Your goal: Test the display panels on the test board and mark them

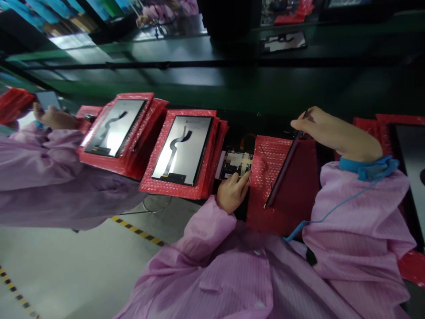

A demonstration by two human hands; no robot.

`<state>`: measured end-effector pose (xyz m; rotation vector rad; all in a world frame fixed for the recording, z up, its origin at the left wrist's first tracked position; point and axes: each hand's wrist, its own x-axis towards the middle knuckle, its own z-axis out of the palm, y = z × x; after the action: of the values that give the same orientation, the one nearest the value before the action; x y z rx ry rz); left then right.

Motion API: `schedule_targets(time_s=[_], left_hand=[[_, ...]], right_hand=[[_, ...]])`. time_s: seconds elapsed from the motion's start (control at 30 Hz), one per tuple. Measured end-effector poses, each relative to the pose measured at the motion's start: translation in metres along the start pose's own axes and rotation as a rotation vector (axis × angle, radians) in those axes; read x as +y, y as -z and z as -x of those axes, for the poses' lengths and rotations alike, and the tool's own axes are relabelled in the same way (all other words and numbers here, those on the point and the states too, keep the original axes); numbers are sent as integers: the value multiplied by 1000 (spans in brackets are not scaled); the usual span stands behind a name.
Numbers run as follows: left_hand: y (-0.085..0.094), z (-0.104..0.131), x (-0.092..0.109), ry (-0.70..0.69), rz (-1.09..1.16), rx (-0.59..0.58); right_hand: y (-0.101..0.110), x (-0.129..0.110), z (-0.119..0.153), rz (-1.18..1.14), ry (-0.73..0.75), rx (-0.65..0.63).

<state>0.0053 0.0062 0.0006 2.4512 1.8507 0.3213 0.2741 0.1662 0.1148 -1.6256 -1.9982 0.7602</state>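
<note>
My right hand (pixel 315 126) grips a thin dark display panel (pixel 283 170) at its upper end. The panel is tilted nearly edge-on above a red bubble-wrap bag (pixel 299 195). My left hand (pixel 232 192) rests at the near edge of a small circuit board (pixel 237 164) with pale tape across it. Its index finger reaches to the board's right end, beside the bubble wrap, and the other fingers are partly curled. Whether the panel is joined to the board by a cable cannot be made out. A blue wrist strap (pixel 368 166) with a coiled cord circles my right wrist.
Left of the board, a display panel (pixel 182 150) with a dark flex cable lies on stacked red bubble-wrap bags (pixel 207 186). Another panel (pixel 114 126) tops a farther stack. A co-worker's hand (pixel 55 118) is at far left. More panels lie at right (pixel 411 155) and on the back shelf (pixel 283 42).
</note>
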Motion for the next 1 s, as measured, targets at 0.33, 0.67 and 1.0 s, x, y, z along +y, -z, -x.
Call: schedule_targets(time_s=[0.33,0.67,1.0], left_hand=[[-4,11,-14,-333,256,197],[-12,4,-12,-475,199,119],[-19,-7,-19,-435,349,95]], right_hand=[[4,-61,48,124,-395,164],[17,-18,121,45,-415,494],[-57,27,84,-300,-461,245]])
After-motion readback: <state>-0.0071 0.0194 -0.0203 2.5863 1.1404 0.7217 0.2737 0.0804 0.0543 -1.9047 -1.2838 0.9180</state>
